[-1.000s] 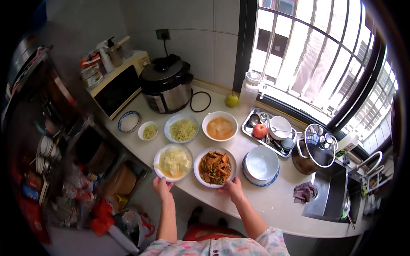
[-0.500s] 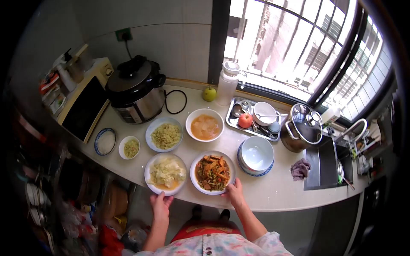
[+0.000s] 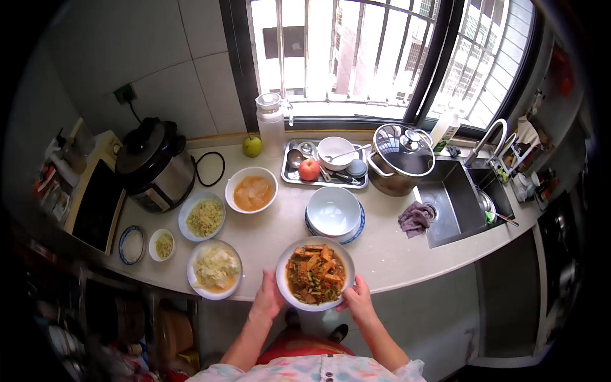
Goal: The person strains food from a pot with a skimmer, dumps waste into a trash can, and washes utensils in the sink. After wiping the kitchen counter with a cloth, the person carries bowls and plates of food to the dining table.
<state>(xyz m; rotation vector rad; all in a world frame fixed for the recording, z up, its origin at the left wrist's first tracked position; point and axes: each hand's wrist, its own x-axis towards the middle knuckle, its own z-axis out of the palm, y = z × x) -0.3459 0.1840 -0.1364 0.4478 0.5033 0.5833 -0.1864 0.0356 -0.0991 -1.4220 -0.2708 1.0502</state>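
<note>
A white plate of stir-fried food in brown sauce (image 3: 316,275) is raised at the counter's front edge, level and full. My right hand (image 3: 358,300) grips its right rim, thumb on top and fingers underneath. At the left rim, my left hand (image 3: 268,298) holds the plate from the side, its fingers partly hidden below. To the left on the counter stands a plate of pale cabbage-like food (image 3: 216,268). Just behind the held plate is a white bowl (image 3: 333,211) resting on a blue-rimmed plate (image 3: 361,223).
A bowl of orange-brown soup (image 3: 252,190), a bowl of chopped food (image 3: 204,216) and small dishes stand left, near a pressure cooker (image 3: 156,165). Behind are a utensil tray (image 3: 290,181) and glass-lidded pot (image 3: 401,159). A purple cloth (image 3: 415,219) lies beside the sink (image 3: 458,219).
My left hand has moved from the cabbage plate to the left rim of the stir-fry plate. That plate has come up and toward me. The view has turned right.
</note>
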